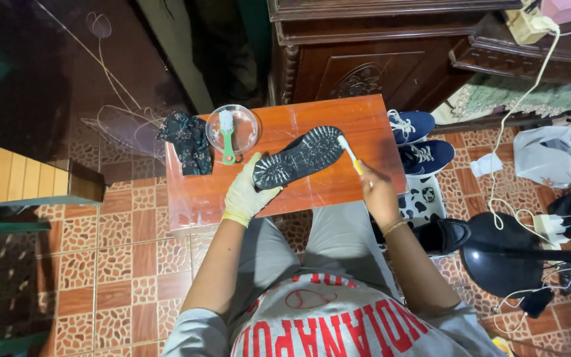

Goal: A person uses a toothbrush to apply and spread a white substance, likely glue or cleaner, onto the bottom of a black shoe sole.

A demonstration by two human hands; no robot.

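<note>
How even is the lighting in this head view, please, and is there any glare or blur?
Head view: bright over the wooden table, with pale glare streaks on its top; the upper-left floor falls into deep shadow. The black shoe, gloved left hand and right hand are sharp; edges bend slightly, as with a wide lens.

Low reddish wooden table (365, 119): black lugged-sole shoe (299, 157) is lying diagonally across the middle, blocking the centre. Clear round plastic bowl (249, 129) with green-handled brush (227, 135) and dark patterned cloth (188, 141) are crowding the far-left corner. Near-left and far-right tabletop are lying open. Pair of blue sneakers (418, 140) is hemming the right edge.
</note>
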